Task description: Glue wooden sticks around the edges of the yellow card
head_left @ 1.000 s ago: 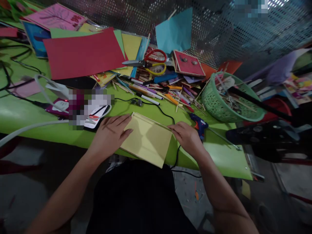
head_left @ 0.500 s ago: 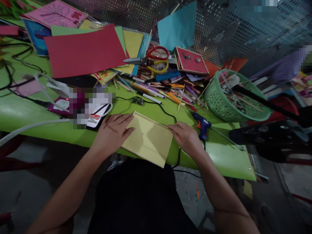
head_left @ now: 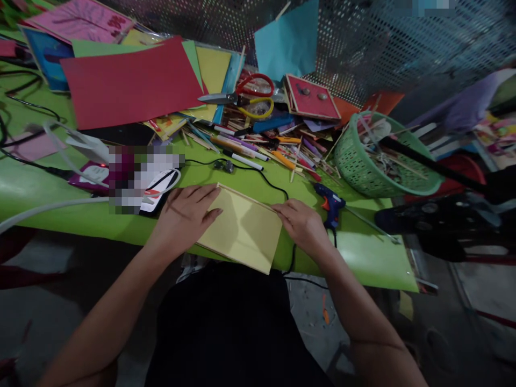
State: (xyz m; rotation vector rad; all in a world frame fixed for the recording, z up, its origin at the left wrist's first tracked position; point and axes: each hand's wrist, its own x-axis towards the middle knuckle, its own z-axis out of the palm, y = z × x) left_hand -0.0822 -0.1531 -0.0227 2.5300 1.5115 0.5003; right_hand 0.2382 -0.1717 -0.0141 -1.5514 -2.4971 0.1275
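A yellow rectangular sheet (head_left: 242, 231) with a thin wooden-stick border lies on the green table (head_left: 371, 258), overhanging its near edge. My left hand (head_left: 183, 215) lies flat on the sheet's left side, fingers stretched out. My right hand (head_left: 302, 226) presses with curled fingers on the sheet's far right corner. Whether it holds anything small I cannot see.
A blue glue gun (head_left: 330, 204) lies just right of my right hand, its black cord (head_left: 262, 180) running behind the sheet. A green basket (head_left: 358, 166) stands at right. Pens and sticks (head_left: 262, 148), scissors (head_left: 242, 99), red paper (head_left: 133, 83) fill the back.
Both hands stay on the yellow sheet. My right hand has shifted slightly left along its far edge. The view has drifted a little.
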